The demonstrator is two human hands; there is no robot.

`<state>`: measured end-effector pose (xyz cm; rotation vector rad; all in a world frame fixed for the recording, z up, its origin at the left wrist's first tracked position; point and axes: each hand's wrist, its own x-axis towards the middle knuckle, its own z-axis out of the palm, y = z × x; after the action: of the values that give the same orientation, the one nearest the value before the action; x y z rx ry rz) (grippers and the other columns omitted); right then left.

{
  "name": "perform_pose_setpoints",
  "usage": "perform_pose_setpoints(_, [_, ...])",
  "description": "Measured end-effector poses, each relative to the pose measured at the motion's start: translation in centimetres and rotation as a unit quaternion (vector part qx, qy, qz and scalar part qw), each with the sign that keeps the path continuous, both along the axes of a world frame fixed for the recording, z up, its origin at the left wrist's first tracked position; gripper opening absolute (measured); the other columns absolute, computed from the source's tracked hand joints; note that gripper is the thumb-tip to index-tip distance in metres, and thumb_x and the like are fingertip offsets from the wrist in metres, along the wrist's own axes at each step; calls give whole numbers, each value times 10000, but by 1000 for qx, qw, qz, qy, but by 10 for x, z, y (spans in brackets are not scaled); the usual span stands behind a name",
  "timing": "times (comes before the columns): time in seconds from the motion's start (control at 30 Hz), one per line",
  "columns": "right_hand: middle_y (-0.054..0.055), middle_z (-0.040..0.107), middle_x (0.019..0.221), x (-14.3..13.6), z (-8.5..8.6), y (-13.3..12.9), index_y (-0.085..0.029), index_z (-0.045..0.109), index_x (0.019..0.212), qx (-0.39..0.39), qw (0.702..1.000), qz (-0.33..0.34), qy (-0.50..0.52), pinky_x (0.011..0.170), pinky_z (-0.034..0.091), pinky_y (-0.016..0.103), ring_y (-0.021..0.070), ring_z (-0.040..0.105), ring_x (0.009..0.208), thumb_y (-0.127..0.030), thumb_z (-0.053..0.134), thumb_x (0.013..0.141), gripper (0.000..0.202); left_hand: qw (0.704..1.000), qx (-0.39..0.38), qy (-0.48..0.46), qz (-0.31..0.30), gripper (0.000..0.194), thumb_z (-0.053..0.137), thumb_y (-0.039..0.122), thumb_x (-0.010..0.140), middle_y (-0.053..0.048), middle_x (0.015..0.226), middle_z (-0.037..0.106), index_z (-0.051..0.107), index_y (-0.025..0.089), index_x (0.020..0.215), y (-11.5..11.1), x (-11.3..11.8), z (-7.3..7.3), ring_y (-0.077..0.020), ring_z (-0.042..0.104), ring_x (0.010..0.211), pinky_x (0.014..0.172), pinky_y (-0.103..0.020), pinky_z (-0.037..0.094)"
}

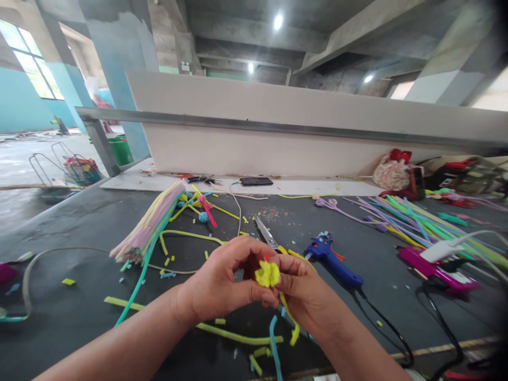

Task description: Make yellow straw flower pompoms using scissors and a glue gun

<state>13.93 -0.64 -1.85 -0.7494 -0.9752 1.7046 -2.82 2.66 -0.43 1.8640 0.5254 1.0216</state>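
Between my two hands, over the table's front middle, is a small yellow pipe-cleaner flower point(266, 273). My left hand point(234, 280) pinches it from the left with thumb and fingers. On the other side my right hand point(304, 286) grips it, and a yellow pipe cleaner point(291, 317) hangs down beside that hand. A tiny red spot shows at the flower's top. Just behind the hands lie scissors point(266, 233), their yellow handles partly hidden by my right hand. A blue glue gun point(333, 261) lies to the right of them.
At the left lies a bundle of pipe cleaners point(148, 225); more coloured stems point(413, 217) spread at the right. A magenta power strip point(436, 270) with a white plug and cables sits right. A phone point(256, 181) lies at the back. Yellow and blue offcuts litter the dark table point(190, 354).
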Motion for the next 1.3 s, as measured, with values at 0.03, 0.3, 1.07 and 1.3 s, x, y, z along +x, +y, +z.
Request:
perform_pose_setpoints(0.03, [1,611,556,0,-1,0,-125,672,706,2,1000,3,-3,506,399,208,85,529,481,-298,802,595,243,1000,14,0,1,389,769,308,621,-43,820,597,580,169,932,0,0,1,-144,569,700,635,-264,442])
perform_pose_setpoints(0.3, [-5,596,581,-4,2,-2,-132,663,654,6,1000,-11,-6,513,392,200,82,513,520,-275,802,595,208,990,137,19,9,244,710,313,691,-42,749,569,604,155,843,-1,1,3,-141,511,710,656,-261,429])
perform_pose_setpoints(1.07, [-3,629,572,-3,0,-3,-109,654,691,-54,997,34,51,507,490,212,77,563,473,-211,819,578,224,993,115,25,-9,201,714,227,687,-46,731,601,684,162,875,-1,0,9,-131,543,655,625,-249,462])
perform_pose_setpoints(1.3, [-12,598,574,-16,-10,-3,-142,656,671,16,996,9,84,494,419,197,79,525,488,-274,819,571,232,993,117,10,5,470,751,239,651,-28,811,582,611,212,1098,-3,0,2,-128,535,719,652,-235,446])
